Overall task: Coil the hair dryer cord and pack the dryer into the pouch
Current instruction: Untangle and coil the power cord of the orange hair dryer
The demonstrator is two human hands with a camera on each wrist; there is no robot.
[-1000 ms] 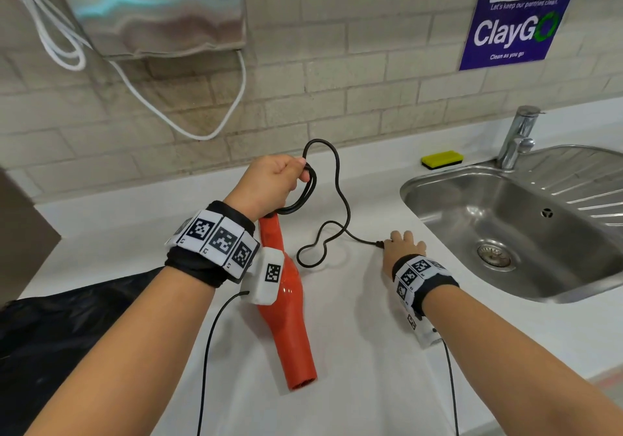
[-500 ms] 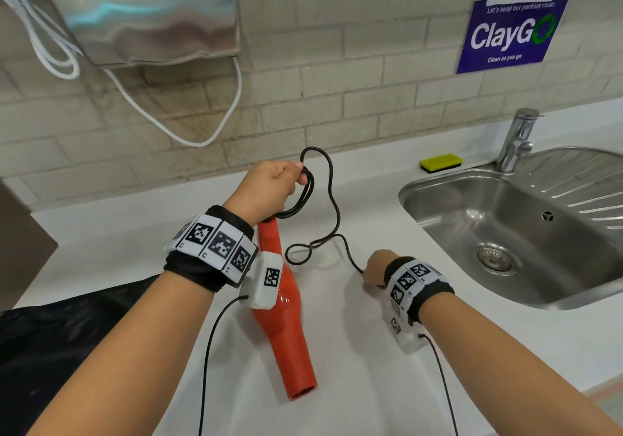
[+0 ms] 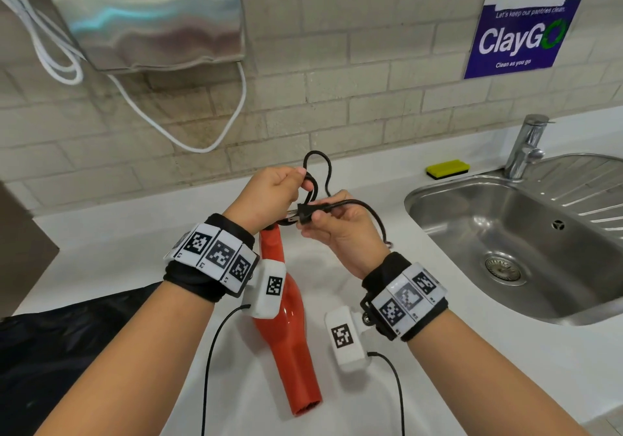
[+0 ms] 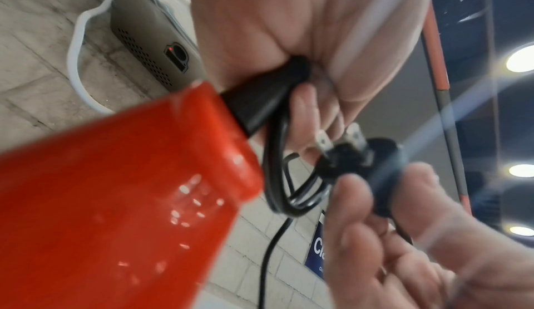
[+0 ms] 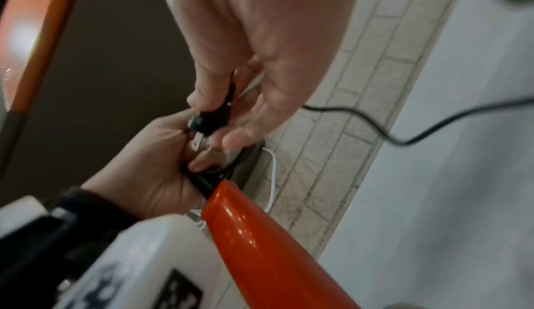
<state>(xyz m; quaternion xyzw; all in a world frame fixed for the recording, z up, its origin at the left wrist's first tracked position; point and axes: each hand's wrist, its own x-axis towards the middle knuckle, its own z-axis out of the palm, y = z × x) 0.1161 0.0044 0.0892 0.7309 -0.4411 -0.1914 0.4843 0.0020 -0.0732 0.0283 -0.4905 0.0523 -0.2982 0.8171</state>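
Note:
The red hair dryer [image 3: 286,327] hangs nozzle-down over the white counter [image 3: 118,257], lifted by its handle end. My left hand [image 3: 269,196] grips the dryer's handle end together with several loops of the black cord [image 3: 315,182]. My right hand [image 3: 337,230] pinches the black plug [image 3: 303,214] just right of the left hand, its metal prongs [image 4: 338,138] pointing at the left fingers. A free stretch of cord arcs from the plug down past my right wrist. The black pouch [image 3: 67,341] lies flat at the counter's left edge.
A steel sink [image 3: 505,250] with a tap [image 3: 526,145] fills the right side, a yellow sponge [image 3: 447,168] beside it. A steel hand dryer [image 3: 141,17] with white cable hangs on the tiled wall above. The counter's near edge runs lower right.
My right hand has left the counter with the plug and risen up to the left hand. The loose cord that lay on the counter is now lifted and gathered between the hands.

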